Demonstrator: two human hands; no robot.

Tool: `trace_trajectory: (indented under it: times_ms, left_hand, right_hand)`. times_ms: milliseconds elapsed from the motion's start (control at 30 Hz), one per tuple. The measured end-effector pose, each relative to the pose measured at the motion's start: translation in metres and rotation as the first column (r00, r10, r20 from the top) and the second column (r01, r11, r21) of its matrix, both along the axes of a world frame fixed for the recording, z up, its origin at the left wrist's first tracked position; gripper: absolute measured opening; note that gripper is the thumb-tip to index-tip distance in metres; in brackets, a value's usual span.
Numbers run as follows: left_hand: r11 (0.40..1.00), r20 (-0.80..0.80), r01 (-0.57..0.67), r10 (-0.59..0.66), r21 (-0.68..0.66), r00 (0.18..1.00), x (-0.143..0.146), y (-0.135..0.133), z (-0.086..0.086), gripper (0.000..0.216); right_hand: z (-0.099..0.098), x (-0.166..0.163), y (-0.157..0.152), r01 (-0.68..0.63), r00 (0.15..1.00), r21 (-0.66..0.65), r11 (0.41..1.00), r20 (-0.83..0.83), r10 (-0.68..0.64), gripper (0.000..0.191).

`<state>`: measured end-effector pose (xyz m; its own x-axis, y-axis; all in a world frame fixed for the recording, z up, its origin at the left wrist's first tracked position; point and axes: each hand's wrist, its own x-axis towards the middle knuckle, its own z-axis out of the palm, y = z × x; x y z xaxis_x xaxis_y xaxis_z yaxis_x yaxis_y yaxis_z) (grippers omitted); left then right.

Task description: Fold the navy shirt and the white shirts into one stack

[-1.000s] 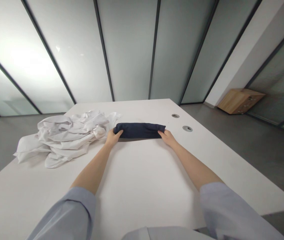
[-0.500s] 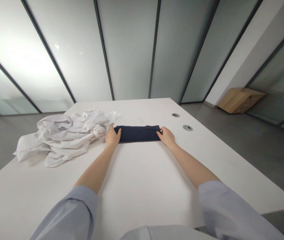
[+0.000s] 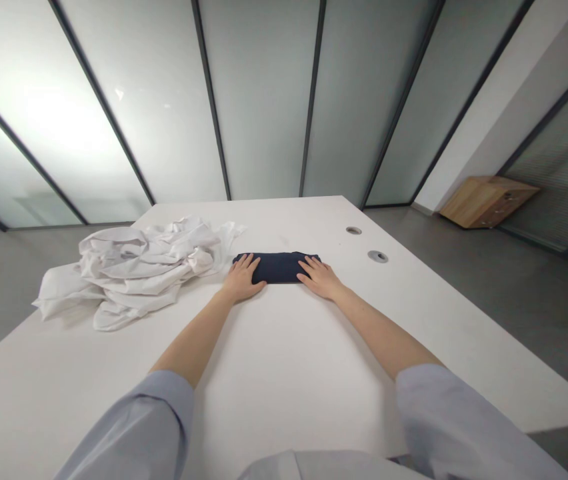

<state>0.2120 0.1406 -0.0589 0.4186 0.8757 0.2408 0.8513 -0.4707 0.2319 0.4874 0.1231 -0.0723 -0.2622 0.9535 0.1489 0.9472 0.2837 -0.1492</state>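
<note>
A dark navy cloth (image 3: 278, 268), folded into a flat oblong, lies across the middle of the white table (image 3: 284, 367). My left hand (image 3: 244, 277) rests flat on its left end, fingers spread over the fabric. On the right end lies my right hand (image 3: 319, 277), its fingers also stretched out and apart. Both palms cover the cloth's ends, so those parts are hidden. What kind of garment or cloth it is, the folds do not show.
A crumpled heap of white fabric (image 3: 139, 267) sits on the table to the left of the cloth. Two round cable holes, a rear one (image 3: 353, 231) and a nearer one (image 3: 378, 257), are set in the tabletop at right. A wooden cabinet (image 3: 484, 201) stands on the floor beyond.
Both hands have let go of the cloth's end edges, which they were pinching, and now lie flat on top with fingers spread. The cloth has stayed in nearly the same place.
</note>
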Motion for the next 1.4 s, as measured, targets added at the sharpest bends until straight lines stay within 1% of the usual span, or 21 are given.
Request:
trace_trajectory:
  times_ms: [33,100,133,200,267,333,400,433,500,567,667,767,833,900,967,1033,1133,1200,1267,1333,1400]
  left_hand:
    - [1.000,0.003,-0.007,0.007,0.010,1.000,-0.002,0.001,0.001,0.074]
    - [0.993,0.051,-0.097,0.094,0.062,0.994,-0.006,0.003,0.002,0.069]
    - [0.981,0.090,-0.169,0.161,0.098,0.983,-0.007,0.004,0.002,0.067]
    - [0.937,0.176,-0.306,0.277,0.167,0.944,-0.009,0.005,0.003,0.062]
    - [0.905,0.239,-0.373,0.323,0.204,0.916,-0.012,0.006,0.004,0.059]
    - [0.901,0.270,-0.382,0.323,0.205,0.907,-0.013,0.006,0.005,0.058]
    - [0.907,0.279,-0.373,0.312,0.196,0.908,-0.013,0.006,0.005,0.057]
    - [0.910,0.276,-0.367,0.308,0.196,0.911,-0.013,0.006,0.005,0.056]
    - [0.913,0.263,-0.355,0.298,0.202,0.918,-0.011,0.006,0.004,0.054]
    - [0.918,0.248,-0.343,0.291,0.200,0.924,-0.010,0.006,0.004,0.052]
    - [0.931,0.225,-0.328,0.290,0.158,0.930,-0.009,0.005,0.005,0.047]
    - [0.939,0.206,-0.324,0.296,0.115,0.933,-0.009,0.004,0.007,0.042]
    - [0.940,0.212,-0.323,0.295,0.111,0.932,-0.009,0.004,0.007,0.041]
    - [0.942,0.225,-0.316,0.285,0.112,0.932,-0.009,0.004,0.007,0.039]
    - [0.945,0.235,-0.306,0.274,0.112,0.933,-0.009,0.004,0.006,0.037]
    - [0.949,0.238,-0.297,0.265,0.110,0.935,-0.009,0.004,0.005,0.035]
    - [0.950,0.239,-0.294,0.263,0.102,0.935,-0.010,0.005,0.005,0.034]
    - [0.951,0.238,-0.294,0.266,0.090,0.934,-0.010,0.006,0.004,0.034]
    - [0.953,0.238,-0.297,0.273,0.068,0.932,-0.011,0.007,0.003,0.033]
    - [0.954,0.244,-0.296,0.278,0.039,0.929,-0.012,0.008,0.001,0.033]
    - [0.957,0.255,-0.289,0.275,0.016,0.927,-0.013,0.010,-0.001,0.032]
  right_hand:
    - [0.003,-0.001,-0.001,0.002,1.000,0.017,1.000,0.005,-0.002,0.059]
    - [0.011,-0.003,-0.004,0.012,1.000,0.061,0.998,0.008,-0.013,0.057]
    - [0.015,-0.004,-0.006,0.021,1.000,0.083,0.996,-0.002,-0.021,0.056]
    - [0.022,-0.008,-0.010,0.032,0.998,0.124,0.992,-0.048,-0.027,0.051]
    - [0.025,-0.012,-0.015,-0.002,0.996,0.170,0.985,-0.093,0.018,0.047]
    - [0.024,-0.017,-0.019,-0.089,0.989,0.216,0.972,-0.098,0.113,0.048]
    - [0.020,-0.023,-0.023,-0.185,0.977,0.224,0.957,-0.061,0.203,0.061]
    - [0.018,-0.026,-0.025,-0.221,0.972,0.208,0.953,-0.037,0.234,0.067]
    - [0.016,-0.031,-0.027,-0.265,0.964,0.145,0.953,0.013,0.266,0.070]
    - [0.018,-0.035,-0.028,-0.264,0.964,0.074,0.962,0.048,0.261,0.065]
    - [0.030,-0.044,-0.026,-0.197,0.978,0.000,0.980,0.070,0.196,0.053]
    - [0.037,-0.057,-0.022,-0.121,0.991,0.002,0.993,0.060,0.121,0.053]
    - [0.033,-0.065,-0.021,-0.106,0.993,0.028,0.994,0.060,0.104,0.059]
    - [0.023,-0.071,-0.021,-0.111,0.991,0.036,0.993,0.074,0.108,0.062]
    - [0.011,-0.070,-0.020,-0.111,0.990,0.025,0.994,0.086,0.108,0.061]
    - [0.003,-0.062,-0.016,-0.100,0.992,0.018,0.995,0.080,0.098,0.059]
    - [0.001,-0.032,-0.003,-0.029,0.998,-0.002,1.000,0.057,0.029,0.057]
    - [0.004,-0.002,0.009,0.070,0.997,-0.022,0.997,0.043,-0.069,0.056]
    - [0.009,0.034,0.020,0.183,0.982,-0.051,0.982,0.044,-0.181,0.055]
    - [0.012,0.072,0.028,0.313,0.949,-0.053,0.948,0.059,-0.310,0.054]
    - [0.015,0.108,0.030,0.439,0.897,-0.073,0.896,0.103,-0.431,0.052]
